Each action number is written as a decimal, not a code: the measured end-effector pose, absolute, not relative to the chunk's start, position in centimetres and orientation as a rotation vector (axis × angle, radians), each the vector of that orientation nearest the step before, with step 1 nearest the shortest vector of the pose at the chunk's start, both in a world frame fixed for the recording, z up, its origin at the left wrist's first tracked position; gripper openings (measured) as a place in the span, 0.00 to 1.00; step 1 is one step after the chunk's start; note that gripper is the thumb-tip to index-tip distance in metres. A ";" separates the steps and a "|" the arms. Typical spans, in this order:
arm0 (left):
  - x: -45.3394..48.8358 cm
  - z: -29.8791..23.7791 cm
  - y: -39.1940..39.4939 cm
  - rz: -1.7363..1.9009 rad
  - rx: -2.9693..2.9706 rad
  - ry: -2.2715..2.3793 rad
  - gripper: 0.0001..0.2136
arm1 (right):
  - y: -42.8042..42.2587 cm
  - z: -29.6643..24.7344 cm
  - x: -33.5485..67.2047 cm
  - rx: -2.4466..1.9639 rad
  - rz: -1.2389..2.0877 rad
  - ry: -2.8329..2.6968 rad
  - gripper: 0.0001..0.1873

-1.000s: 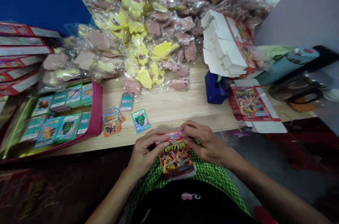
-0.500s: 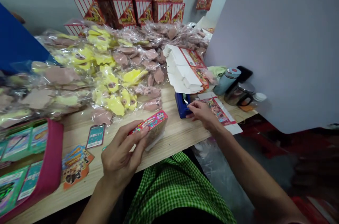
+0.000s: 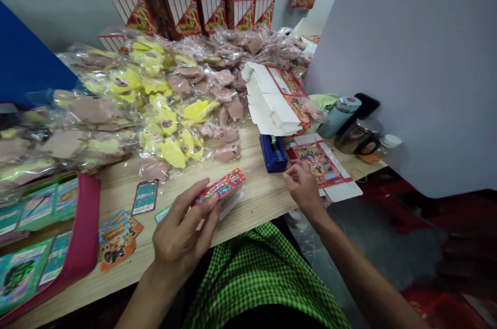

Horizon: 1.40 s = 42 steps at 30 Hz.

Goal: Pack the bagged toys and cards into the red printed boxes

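Observation:
My left hand (image 3: 186, 225) is closed around a small red printed box (image 3: 223, 186), tilted above the table's front edge. To the right, my right hand (image 3: 303, 186) has its thumb and fingertips pinched together; whatever may be between them is too small to make out. Just beyond those fingers stands a blue tape dispenser (image 3: 274, 155), a strip of tape showing along its top. Next to my right hand lies a flattened red printed carton (image 3: 316, 160).
Bagged yellow and pink figures (image 3: 174, 111) cover the back of the table. Flat white-and-red cartons (image 3: 272, 106) lie behind the dispenser. A pink bin (image 3: 83, 230) of cards, loose cards (image 3: 116, 243), a teal card (image 3: 145, 197), a blue bottle (image 3: 339, 116) and a steel mug (image 3: 356, 138) stand or lie around.
My right hand has come away from the tape dispenser, towards me and slightly right, still pinched. My left hand keeps hold of the box, which has turned slightly.

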<state>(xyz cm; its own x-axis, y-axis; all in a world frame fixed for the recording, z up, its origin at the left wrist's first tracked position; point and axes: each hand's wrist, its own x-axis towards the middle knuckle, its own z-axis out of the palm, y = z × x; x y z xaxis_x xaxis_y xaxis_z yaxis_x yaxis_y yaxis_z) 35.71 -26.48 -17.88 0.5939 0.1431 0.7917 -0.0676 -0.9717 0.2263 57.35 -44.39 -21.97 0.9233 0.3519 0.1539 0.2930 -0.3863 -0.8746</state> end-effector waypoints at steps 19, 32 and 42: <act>35.4 -18.0 -26.6 1.327 2.510 0.021 0.17 | -38.8 -15.3 47.3 -1.318 0.824 -0.712 0.44; 36.4 -14.9 -25.4 0.886 2.383 0.086 0.06 | -38.4 -17.5 46.6 -1.218 0.714 -0.607 0.51; 37.9 -13.2 -25.2 0.827 2.582 0.096 0.02 | -38.3 -18.0 47.1 -1.208 0.833 -0.506 0.56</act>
<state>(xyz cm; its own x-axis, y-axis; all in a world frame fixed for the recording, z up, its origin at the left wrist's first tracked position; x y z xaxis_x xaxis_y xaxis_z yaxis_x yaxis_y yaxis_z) 37.89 -25.16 -13.17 0.8200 0.1913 0.5394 -0.0622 -0.9071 0.4163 47.06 -38.27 -18.02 0.6133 0.7854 -0.0839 -0.2876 0.1231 -0.9498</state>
